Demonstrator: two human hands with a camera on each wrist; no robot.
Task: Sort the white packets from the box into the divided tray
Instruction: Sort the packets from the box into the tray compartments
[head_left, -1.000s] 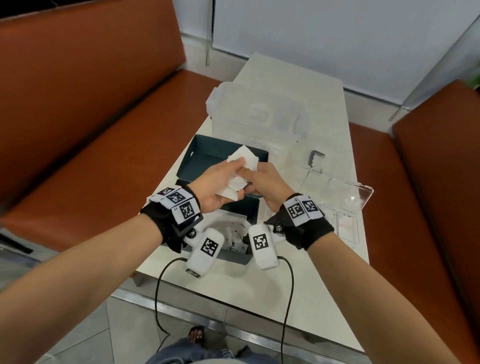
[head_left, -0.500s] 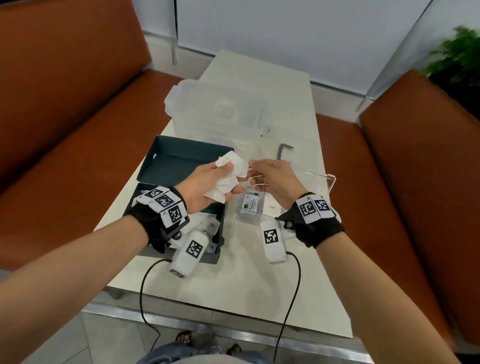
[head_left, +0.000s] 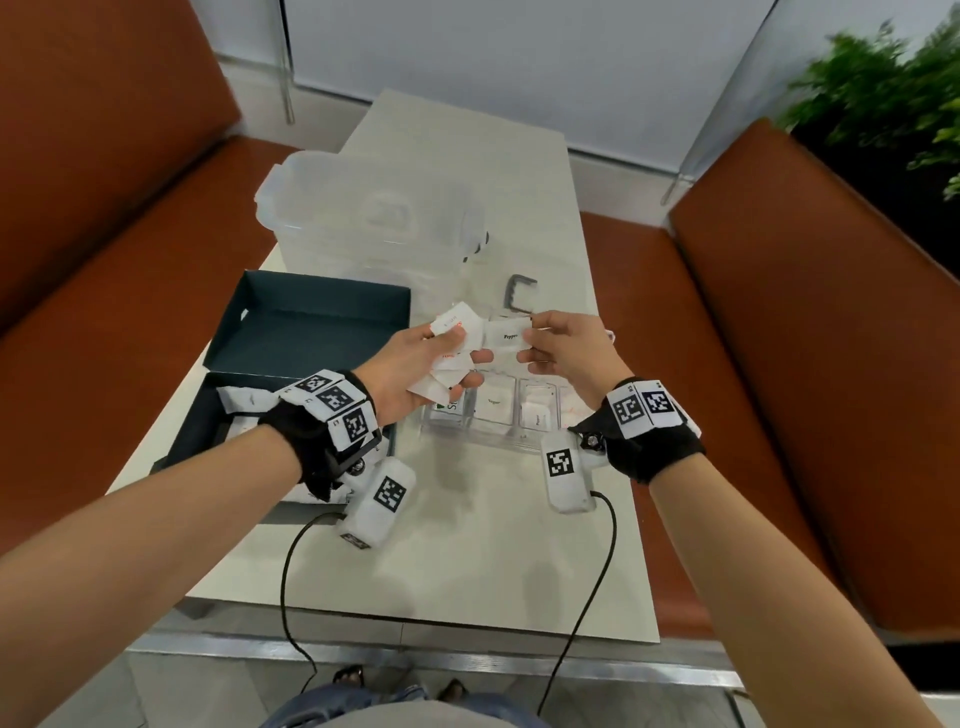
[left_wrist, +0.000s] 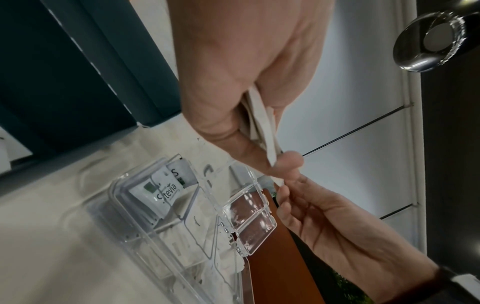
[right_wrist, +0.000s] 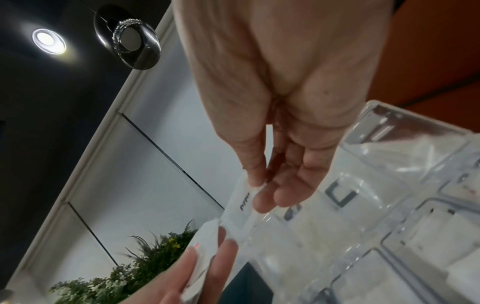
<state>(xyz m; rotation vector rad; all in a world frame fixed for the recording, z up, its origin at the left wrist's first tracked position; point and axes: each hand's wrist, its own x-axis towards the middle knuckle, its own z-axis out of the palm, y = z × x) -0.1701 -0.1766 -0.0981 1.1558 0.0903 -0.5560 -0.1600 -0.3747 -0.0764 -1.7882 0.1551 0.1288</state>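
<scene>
Fingers of the left hand (head_left: 415, 364) clutched a fan of white packets (head_left: 451, 340) above the divided tray (head_left: 498, 415), while the right hand (head_left: 566, 353) pinched one pepper packet (head_left: 506, 336) beside them, the dark box (head_left: 311, 332) lying open at left.

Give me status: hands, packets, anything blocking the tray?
Left hand grips a bunch of packets. Right hand pinches one pepper packet, above the tray. Nothing blocking the tray.
</scene>
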